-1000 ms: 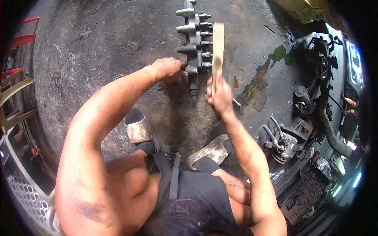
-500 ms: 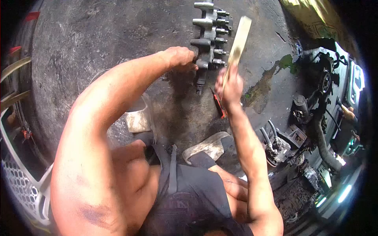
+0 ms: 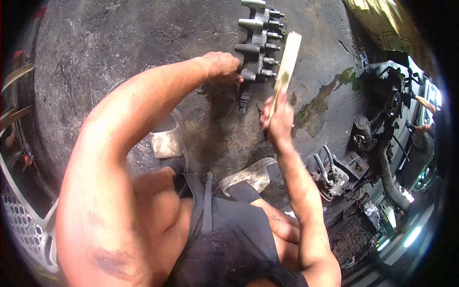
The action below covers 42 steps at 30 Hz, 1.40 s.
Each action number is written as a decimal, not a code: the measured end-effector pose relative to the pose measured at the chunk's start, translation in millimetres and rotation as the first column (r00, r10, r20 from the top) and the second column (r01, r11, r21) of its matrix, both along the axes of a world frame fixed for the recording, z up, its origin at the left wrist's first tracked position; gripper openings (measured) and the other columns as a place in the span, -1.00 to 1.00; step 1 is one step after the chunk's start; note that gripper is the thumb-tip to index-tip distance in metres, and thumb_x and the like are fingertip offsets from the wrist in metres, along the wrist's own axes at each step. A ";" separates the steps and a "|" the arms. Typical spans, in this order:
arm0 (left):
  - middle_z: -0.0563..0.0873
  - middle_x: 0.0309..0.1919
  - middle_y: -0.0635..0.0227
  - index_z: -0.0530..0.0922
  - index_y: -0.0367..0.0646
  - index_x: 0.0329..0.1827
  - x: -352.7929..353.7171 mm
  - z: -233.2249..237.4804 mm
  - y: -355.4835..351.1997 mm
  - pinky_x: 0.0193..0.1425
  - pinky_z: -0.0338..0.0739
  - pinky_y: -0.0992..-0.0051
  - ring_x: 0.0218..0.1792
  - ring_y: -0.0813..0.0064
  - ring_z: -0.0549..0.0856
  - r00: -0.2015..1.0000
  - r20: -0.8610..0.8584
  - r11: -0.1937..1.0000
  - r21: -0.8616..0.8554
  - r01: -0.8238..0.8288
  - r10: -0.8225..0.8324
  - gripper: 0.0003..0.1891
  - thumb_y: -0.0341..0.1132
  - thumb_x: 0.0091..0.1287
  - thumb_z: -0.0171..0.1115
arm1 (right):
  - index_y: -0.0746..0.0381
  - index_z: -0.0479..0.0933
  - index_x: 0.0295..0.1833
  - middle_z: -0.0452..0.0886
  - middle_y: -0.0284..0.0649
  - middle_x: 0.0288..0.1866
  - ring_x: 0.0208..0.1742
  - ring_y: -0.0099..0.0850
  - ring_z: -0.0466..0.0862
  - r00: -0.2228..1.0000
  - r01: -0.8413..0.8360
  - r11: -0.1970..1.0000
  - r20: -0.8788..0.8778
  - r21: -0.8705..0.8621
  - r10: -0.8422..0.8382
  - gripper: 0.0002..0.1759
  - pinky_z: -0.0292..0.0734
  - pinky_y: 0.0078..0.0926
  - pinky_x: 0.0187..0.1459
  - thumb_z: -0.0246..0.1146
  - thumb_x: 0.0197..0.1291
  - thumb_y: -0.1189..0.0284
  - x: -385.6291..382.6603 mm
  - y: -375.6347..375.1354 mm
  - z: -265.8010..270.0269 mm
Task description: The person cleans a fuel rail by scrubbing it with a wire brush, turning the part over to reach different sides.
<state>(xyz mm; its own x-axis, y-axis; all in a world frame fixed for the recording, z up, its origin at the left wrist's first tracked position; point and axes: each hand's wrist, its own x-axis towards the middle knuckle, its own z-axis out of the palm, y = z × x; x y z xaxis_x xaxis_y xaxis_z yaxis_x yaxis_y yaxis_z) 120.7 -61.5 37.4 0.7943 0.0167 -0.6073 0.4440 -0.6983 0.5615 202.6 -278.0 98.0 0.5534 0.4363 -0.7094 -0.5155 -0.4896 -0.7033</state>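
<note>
A long metal engine part [image 3: 249, 48] lies on the dark floor, with a row of thick stubs along its left side and small fittings down its right. My left hand [image 3: 221, 66] is closed around one of the stubs near its lower end; the fingertips are mostly hidden. In my right fist [image 3: 281, 115] is a flat, pale wooden stick [image 3: 289, 60], pointing up and away just right of the fittings. The stick's grip end is covered by my fingers.
My shoes [image 3: 167, 143] stand below the engine part. Greasy machine parts [image 3: 334, 174] and a dark cylinder [image 3: 364, 134] lie to the right, near a person's arm [image 3: 424, 104] at the far edge. A pale perforated panel [image 3: 24, 213] stands at left. Greenish fluid [image 3: 346, 79] stains the floor.
The wooden stick and my right hand have come down slightly. An orange-red tool seen beside the right hand earlier is out of sight now. My left hand keeps its hold.
</note>
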 end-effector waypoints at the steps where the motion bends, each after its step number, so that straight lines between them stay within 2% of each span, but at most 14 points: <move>1: 0.75 -0.03 -0.03 0.69 -0.15 0.02 -0.2 -1.4 0.0 0.14 0.61 0.08 0.09 -0.04 0.70 1.000 0.008 1.000 0.003 0.003 -0.003 -0.47 0.18 0.35 0.25 | 0.20 0.40 -0.25 0.34 -0.41 -0.67 -0.78 -0.58 0.34 0.998 -0.052 0.997 0.020 -0.053 0.053 -0.40 0.24 -0.60 -0.76 -0.09 0.51 -0.15 -17.4 -19.1 2.1; 3: 0.74 -0.05 -0.04 0.67 -0.14 0.04 0.3 -0.6 3.9 0.12 0.59 0.05 0.07 -0.07 0.70 0.999 0.037 1.000 0.008 0.003 -0.004 -0.49 0.16 0.37 0.23 | 0.20 0.44 -0.29 0.38 -0.38 -0.67 -0.77 -0.53 0.38 0.995 -0.076 0.988 -0.077 -0.132 0.066 -0.44 0.30 -0.52 -0.72 -0.09 0.56 -0.05 -32.1 -39.6 -25.7; 4: 0.74 -0.07 -0.05 0.64 -0.13 0.05 -1.0 1.4 4.4 0.11 0.58 0.02 0.06 -0.11 0.69 0.999 0.052 1.000 0.001 0.004 -0.004 -0.51 0.13 0.38 0.22 | 0.21 0.47 -0.37 0.42 -0.34 -0.68 -0.76 -0.48 0.43 0.840 -0.375 0.908 0.344 -0.189 0.419 -0.41 0.35 -0.46 -0.66 -0.12 0.57 -0.01 -17.0 -47.9 -73.7; 5: 0.74 -0.09 -0.06 0.62 -0.12 0.06 -2.0 1.0 2.4 0.09 0.57 -0.01 0.04 -0.14 0.68 0.998 0.065 1.000 -0.008 0.009 -0.009 -0.53 0.11 0.40 0.20 | 0.23 0.49 -0.42 0.46 -0.32 -0.67 -0.75 -0.44 0.46 0.791 -0.406 0.877 0.383 -0.256 0.477 -0.37 0.37 -0.42 -0.61 -0.14 0.58 0.01 1.4 -17.4 -69.5; 10: 0.74 -0.07 -0.06 0.64 -0.12 0.06 0.0 -1.6 3.2 0.13 0.57 0.02 0.07 -0.10 0.68 0.998 0.066 1.000 0.006 0.014 -0.015 -0.50 0.14 0.38 0.21 | 0.20 0.46 -0.22 0.42 -0.42 -0.60 -0.72 -0.61 0.36 0.996 -0.040 0.994 -0.072 0.105 0.048 -0.38 0.23 -0.57 -0.71 -0.03 0.48 -0.18 37.2 76.8 -14.9; 16: 0.74 0.00 -0.04 0.67 -0.12 0.06 -3.4 -4.9 1.6 0.19 0.58 0.05 0.11 -0.07 0.69 0.999 0.051 1.000 0.015 0.000 -0.001 -0.46 0.19 0.34 0.23 | 0.18 0.42 -0.23 0.38 -0.39 -0.68 -0.75 -0.56 0.41 0.994 -0.099 0.991 0.042 -0.088 0.103 -0.40 0.33 -0.59 -0.71 -0.12 0.52 -0.15 -53.7 -51.4 -11.1; 20: 0.74 -0.02 -0.04 0.67 -0.12 0.06 -1.7 -0.9 0.8 0.19 0.58 0.05 0.10 -0.07 0.69 0.999 0.048 1.000 0.005 0.003 -0.003 -0.47 0.19 0.35 0.22 | 0.22 0.47 -0.44 0.43 -0.36 -0.67 -0.66 -0.49 0.49 0.808 -0.344 0.900 0.405 -0.267 0.429 -0.35 0.37 -0.47 -0.61 -0.11 0.56 -0.05 -9.1 -14.0 -70.2; 24: 0.74 -0.01 -0.04 0.67 -0.12 0.06 -2.4 -11.5 -2.9 0.19 0.58 0.06 0.11 -0.06 0.69 0.998 0.063 1.000 0.013 0.007 -0.007 -0.48 0.17 0.37 0.21 | 0.22 0.44 -0.19 0.36 -0.42 -0.60 -0.72 -0.61 0.32 0.989 0.047 0.995 -0.145 0.087 -0.034 -0.37 0.21 -0.60 -0.71 -0.07 0.49 -0.18 34.3 78.9 -18.6; 28: 0.73 0.01 -0.05 0.67 -0.14 0.07 -1.1 -3.1 2.0 0.20 0.58 0.07 0.12 -0.05 0.69 0.999 0.043 1.000 -0.002 0.023 -0.023 -0.48 0.16 0.38 0.20 | 0.21 0.40 -0.23 0.40 -0.39 -0.63 -0.77 -0.56 0.38 0.998 -0.040 0.999 -0.039 0.024 0.041 -0.41 0.28 -0.59 -0.74 -0.10 0.53 -0.13 -1.6 29.9 14.0; 32: 0.73 0.03 -0.04 0.67 -0.12 0.07 -1.5 2.7 4.7 0.20 0.58 0.07 0.12 -0.05 0.69 1.000 0.031 1.000 0.024 -0.005 0.004 -0.48 0.17 0.38 0.21 | 0.17 0.40 -0.21 0.39 -0.37 -0.63 -0.72 -0.55 0.39 0.983 -0.173 0.974 0.031 -0.148 0.179 -0.48 0.33 -0.59 -0.68 -0.13 0.57 -0.05 -49.7 -62.2 -40.0; 34: 0.73 0.04 -0.03 0.67 -0.10 0.07 -2.6 2.4 0.5 0.20 0.58 0.07 0.12 -0.05 0.69 1.000 0.028 1.000 0.020 -0.013 0.013 -0.49 0.17 0.38 0.21 | 0.20 0.42 -0.25 0.39 -0.37 -0.63 -0.73 -0.55 0.40 0.675 -0.412 0.888 0.586 -0.205 0.448 -0.44 0.32 -0.55 -0.68 -0.12 0.56 -0.07 -14.9 -41.2 -88.3; 36: 0.73 0.02 -0.01 0.67 -0.09 0.07 -2.6 7.9 -1.4 0.19 0.58 0.06 0.12 -0.05 0.69 1.000 0.018 0.999 0.020 -0.026 0.026 -0.48 0.18 0.37 0.21 | 0.23 0.44 -0.28 0.39 -0.38 -0.63 -0.74 -0.54 0.40 0.939 -0.285 0.954 0.170 -0.095 0.298 -0.40 0.29 -0.52 -0.70 -0.10 0.54 -0.09 12.2 34.0 -53.4; 38: 0.74 0.01 -0.02 0.67 -0.10 0.07 -2.1 7.7 -1.1 0.18 0.58 0.06 0.12 -0.04 0.69 1.000 0.031 1.000 0.006 -0.004 0.004 -0.47 0.19 0.37 0.21 | 0.24 0.43 -0.28 0.39 -0.38 -0.64 -0.75 -0.55 0.40 0.994 0.022 0.998 -0.104 0.061 -0.016 -0.39 0.25 -0.53 -0.73 -0.09 0.54 -0.10 32.2 78.8 -26.4; 42: 0.73 0.01 -0.03 0.66 -0.10 0.07 -0.1 1.4 1.6 0.20 0.58 0.07 0.12 -0.02 0.69 0.999 0.026 0.999 0.039 0.031 -0.032 -0.47 0.19 0.36 0.22 | 0.22 0.40 -0.28 0.39 -0.38 -0.63 -0.74 -0.58 0.37 0.998 -0.043 0.989 0.040 0.144 0.038 -0.39 0.27 -0.59 -0.73 -0.10 0.54 -0.12 14.0 40.6 6.4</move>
